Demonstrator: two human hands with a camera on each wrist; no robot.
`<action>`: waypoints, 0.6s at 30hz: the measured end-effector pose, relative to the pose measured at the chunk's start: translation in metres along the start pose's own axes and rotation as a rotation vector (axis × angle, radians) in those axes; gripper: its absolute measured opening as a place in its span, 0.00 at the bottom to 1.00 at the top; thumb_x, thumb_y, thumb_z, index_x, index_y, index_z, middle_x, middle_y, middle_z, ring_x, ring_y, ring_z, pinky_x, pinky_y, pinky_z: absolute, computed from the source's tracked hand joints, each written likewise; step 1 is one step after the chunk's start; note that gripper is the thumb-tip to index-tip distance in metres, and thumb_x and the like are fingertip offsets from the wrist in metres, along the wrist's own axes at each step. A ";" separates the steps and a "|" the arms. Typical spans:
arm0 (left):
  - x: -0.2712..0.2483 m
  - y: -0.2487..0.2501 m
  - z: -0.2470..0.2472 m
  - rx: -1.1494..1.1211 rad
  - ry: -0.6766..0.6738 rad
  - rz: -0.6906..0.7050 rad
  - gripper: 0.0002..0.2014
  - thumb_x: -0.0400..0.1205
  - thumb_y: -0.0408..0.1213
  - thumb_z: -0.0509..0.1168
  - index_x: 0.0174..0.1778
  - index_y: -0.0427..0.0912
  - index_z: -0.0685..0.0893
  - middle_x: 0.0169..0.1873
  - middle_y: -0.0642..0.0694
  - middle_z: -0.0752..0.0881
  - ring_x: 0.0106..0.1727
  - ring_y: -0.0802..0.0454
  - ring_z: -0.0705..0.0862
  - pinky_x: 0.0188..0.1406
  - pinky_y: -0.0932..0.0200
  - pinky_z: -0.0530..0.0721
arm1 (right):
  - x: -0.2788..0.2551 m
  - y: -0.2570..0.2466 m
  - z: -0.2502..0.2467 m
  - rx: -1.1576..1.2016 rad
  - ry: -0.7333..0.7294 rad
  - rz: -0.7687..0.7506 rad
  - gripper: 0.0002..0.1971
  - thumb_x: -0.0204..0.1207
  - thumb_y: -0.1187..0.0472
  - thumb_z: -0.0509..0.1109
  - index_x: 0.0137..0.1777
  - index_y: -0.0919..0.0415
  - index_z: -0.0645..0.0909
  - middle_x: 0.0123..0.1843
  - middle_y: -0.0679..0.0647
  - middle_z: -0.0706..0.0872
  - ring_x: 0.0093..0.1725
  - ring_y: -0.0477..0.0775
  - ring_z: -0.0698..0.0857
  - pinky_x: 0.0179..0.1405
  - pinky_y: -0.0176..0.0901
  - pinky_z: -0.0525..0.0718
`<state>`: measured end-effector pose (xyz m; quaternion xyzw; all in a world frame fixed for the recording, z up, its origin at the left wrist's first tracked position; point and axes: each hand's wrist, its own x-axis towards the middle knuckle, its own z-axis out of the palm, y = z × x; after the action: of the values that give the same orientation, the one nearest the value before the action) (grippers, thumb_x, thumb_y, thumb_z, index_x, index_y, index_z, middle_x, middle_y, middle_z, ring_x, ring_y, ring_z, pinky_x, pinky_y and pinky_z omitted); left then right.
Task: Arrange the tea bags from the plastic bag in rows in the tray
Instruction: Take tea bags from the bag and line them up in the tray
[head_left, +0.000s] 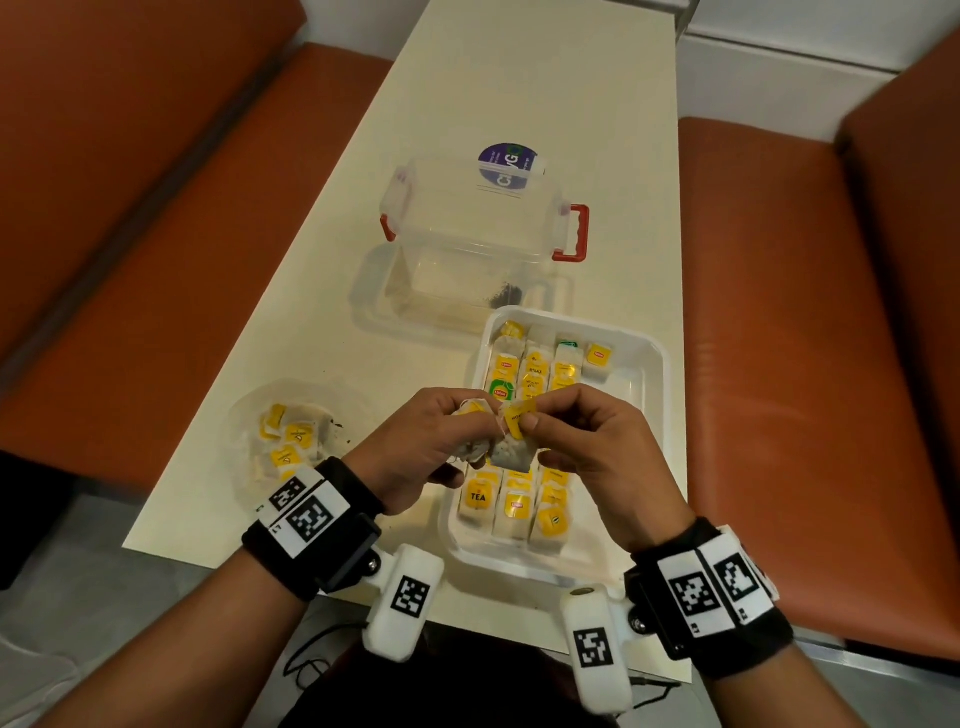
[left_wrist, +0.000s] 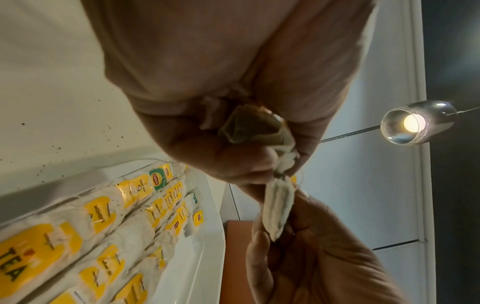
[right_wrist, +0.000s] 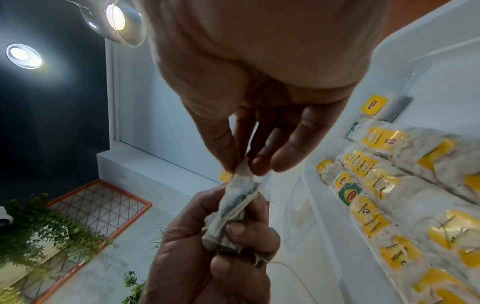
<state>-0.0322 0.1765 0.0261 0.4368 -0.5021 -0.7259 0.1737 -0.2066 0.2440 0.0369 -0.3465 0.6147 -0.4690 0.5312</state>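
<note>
Both hands hover above the tray: left hand clutches a crumpled tea bag, right hand pinches a second bag by its top. Rows of bags fill the tray; the plastic bag lies left of it on the worktop.

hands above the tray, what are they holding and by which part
Tea bags. The left hand grips a small bunch by their pouches; the right hand pinches one bag's top edge by its yellow tag.
</note>
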 end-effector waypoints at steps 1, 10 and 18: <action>0.001 -0.001 0.000 -0.011 0.003 -0.005 0.07 0.72 0.42 0.69 0.42 0.45 0.87 0.31 0.47 0.82 0.31 0.55 0.78 0.24 0.63 0.73 | 0.000 0.001 -0.001 -0.001 0.011 -0.009 0.05 0.75 0.68 0.77 0.45 0.57 0.87 0.42 0.58 0.91 0.42 0.53 0.88 0.40 0.44 0.85; -0.001 -0.008 0.008 -0.065 -0.007 0.027 0.06 0.80 0.44 0.74 0.47 0.46 0.87 0.35 0.48 0.84 0.33 0.56 0.79 0.24 0.63 0.75 | 0.000 0.002 -0.005 -0.049 0.009 -0.037 0.12 0.77 0.69 0.76 0.56 0.52 0.90 0.45 0.52 0.90 0.43 0.50 0.87 0.40 0.38 0.86; 0.004 -0.013 0.015 0.097 0.066 0.083 0.09 0.82 0.42 0.73 0.45 0.39 0.86 0.34 0.47 0.87 0.33 0.53 0.79 0.22 0.64 0.72 | 0.003 -0.009 -0.019 -0.257 -0.080 -0.025 0.06 0.72 0.58 0.81 0.48 0.56 0.91 0.36 0.50 0.91 0.33 0.40 0.84 0.31 0.30 0.79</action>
<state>-0.0438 0.1880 0.0148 0.4473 -0.5483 -0.6781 0.1986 -0.2263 0.2426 0.0441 -0.4376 0.6439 -0.3786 0.5006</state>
